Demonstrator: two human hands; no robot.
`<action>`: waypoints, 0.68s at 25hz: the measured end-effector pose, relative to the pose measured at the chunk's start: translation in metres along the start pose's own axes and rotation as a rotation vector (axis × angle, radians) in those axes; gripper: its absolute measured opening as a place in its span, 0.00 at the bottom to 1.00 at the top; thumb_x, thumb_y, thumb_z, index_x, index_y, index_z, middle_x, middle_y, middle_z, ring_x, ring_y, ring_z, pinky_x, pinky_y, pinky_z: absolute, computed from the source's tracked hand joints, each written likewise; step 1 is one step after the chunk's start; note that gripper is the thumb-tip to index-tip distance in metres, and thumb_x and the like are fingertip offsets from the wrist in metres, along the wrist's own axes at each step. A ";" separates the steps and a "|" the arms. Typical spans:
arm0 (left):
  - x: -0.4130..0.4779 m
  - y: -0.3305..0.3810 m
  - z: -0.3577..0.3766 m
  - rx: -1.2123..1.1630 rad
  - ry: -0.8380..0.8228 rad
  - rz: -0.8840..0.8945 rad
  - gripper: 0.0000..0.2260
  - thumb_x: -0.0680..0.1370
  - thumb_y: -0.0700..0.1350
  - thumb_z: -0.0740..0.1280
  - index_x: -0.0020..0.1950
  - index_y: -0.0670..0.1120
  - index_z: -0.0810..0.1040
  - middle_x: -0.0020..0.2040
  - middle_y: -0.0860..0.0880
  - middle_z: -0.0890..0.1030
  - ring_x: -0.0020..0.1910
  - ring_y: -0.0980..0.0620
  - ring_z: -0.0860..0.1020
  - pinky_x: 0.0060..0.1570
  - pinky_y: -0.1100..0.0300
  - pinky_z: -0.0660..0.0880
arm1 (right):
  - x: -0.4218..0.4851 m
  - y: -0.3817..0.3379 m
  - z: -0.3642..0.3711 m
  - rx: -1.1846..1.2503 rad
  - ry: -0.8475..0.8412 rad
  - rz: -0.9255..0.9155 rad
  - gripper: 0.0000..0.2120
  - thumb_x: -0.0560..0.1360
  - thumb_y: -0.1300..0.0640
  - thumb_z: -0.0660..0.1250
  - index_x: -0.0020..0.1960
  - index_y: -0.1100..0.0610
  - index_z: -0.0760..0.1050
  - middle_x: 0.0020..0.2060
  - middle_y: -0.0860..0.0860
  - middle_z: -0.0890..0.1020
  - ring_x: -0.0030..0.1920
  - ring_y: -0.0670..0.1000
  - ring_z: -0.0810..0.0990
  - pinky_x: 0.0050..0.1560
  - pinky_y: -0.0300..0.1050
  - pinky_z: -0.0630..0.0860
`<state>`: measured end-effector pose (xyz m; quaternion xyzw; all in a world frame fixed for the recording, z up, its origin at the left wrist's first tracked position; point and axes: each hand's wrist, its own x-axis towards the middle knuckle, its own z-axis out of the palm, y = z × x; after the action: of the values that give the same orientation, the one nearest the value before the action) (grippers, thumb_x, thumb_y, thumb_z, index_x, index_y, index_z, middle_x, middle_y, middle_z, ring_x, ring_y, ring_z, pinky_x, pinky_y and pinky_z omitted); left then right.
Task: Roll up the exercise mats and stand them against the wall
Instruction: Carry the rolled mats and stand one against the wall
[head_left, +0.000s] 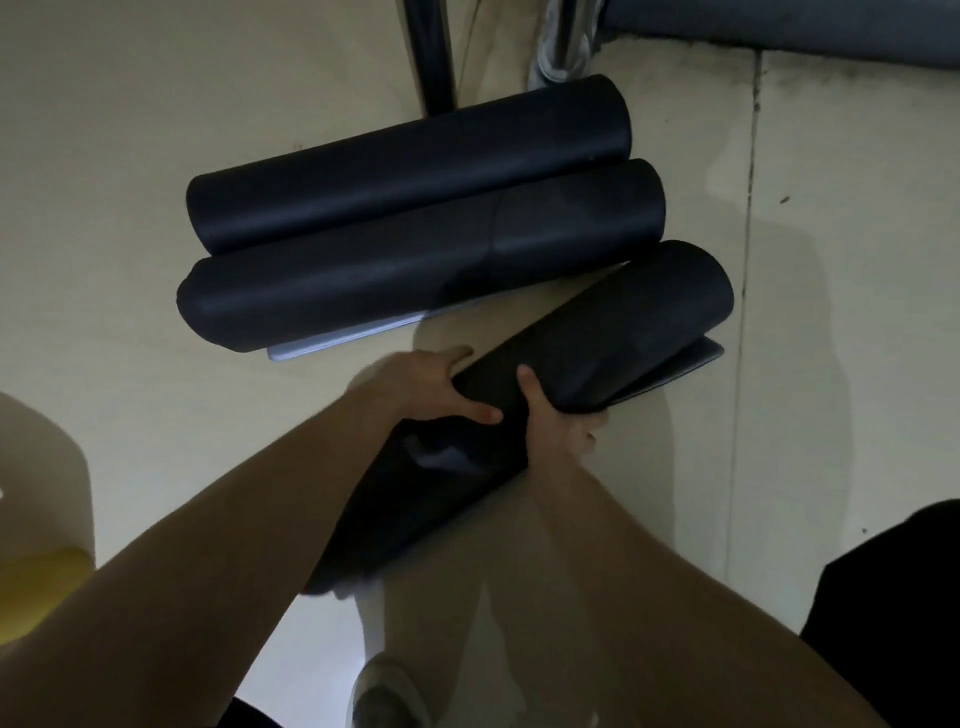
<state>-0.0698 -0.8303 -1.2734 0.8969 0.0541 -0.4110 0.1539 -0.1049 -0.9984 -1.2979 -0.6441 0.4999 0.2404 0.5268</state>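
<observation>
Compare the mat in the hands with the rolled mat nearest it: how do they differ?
The held mat is gripped by the left hand and right hand; the near mat lies untouched. The held mat runs diagonally; the near mat lies almost level across the view, snug beside a third mat. Both are dark rolls with a pale loose edge showing.
</observation>
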 end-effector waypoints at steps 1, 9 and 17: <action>-0.001 0.009 0.013 -0.070 -0.117 -0.008 0.53 0.61 0.78 0.70 0.81 0.58 0.58 0.78 0.48 0.69 0.73 0.44 0.70 0.69 0.51 0.68 | -0.004 0.008 -0.014 -0.062 0.037 -0.021 0.66 0.58 0.28 0.79 0.83 0.49 0.47 0.75 0.60 0.63 0.72 0.67 0.69 0.70 0.68 0.70; -0.098 0.046 0.047 -1.006 -0.014 -0.020 0.29 0.62 0.59 0.82 0.60 0.52 0.84 0.53 0.53 0.87 0.53 0.51 0.84 0.58 0.54 0.79 | -0.083 0.015 -0.090 -0.215 -0.001 -0.252 0.61 0.63 0.34 0.81 0.83 0.42 0.46 0.71 0.56 0.64 0.69 0.63 0.71 0.71 0.63 0.72; -0.369 0.028 -0.047 -1.595 0.273 -0.193 0.12 0.74 0.50 0.77 0.57 0.56 0.84 0.51 0.53 0.87 0.52 0.54 0.85 0.56 0.58 0.80 | -0.317 -0.061 -0.112 -0.588 -0.168 -0.490 0.54 0.49 0.26 0.79 0.70 0.49 0.74 0.60 0.48 0.81 0.57 0.52 0.83 0.58 0.54 0.83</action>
<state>-0.2719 -0.8312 -0.9593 0.5511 0.4259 -0.1475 0.7023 -0.1966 -0.9810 -0.9691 -0.8459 0.1964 0.2925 0.4004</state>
